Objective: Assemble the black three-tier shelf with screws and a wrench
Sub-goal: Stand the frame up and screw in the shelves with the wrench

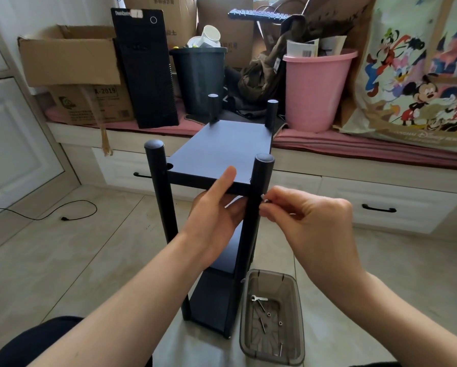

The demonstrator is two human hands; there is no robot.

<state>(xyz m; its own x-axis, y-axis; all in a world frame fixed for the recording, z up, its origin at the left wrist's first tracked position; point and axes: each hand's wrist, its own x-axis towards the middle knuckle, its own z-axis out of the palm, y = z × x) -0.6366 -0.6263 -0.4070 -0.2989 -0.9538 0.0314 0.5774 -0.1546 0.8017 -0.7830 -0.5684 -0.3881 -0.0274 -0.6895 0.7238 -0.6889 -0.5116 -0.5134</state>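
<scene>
We have the black shelf [222,160] standing upright on the tiled floor [76,247] just in front of us, and it looks close to finished: four posts are up, the top board sits between them, and two lower boards show beneath, so all three tiers seem to be in place. What we are working on is the near right post [259,186], at the level of the top board. Our left hand [216,207] grips the front edge of that board, thumb on top and fingers curled under, steadying it. Our right hand [309,215] pinches a small silvery screw [263,199] between its fingertips, held against the outer side of the post; whether it has entered a hole, we cannot tell.

At the near left post [158,181] the board's corner notch shows a gap, so we judge that joint may need fastening as well. Beside the shelf's foot, a clear plastic tray [296,313] holds several loose screws [261,324] and the small wrench [257,298], which suggests final tightening is left to do.
</scene>
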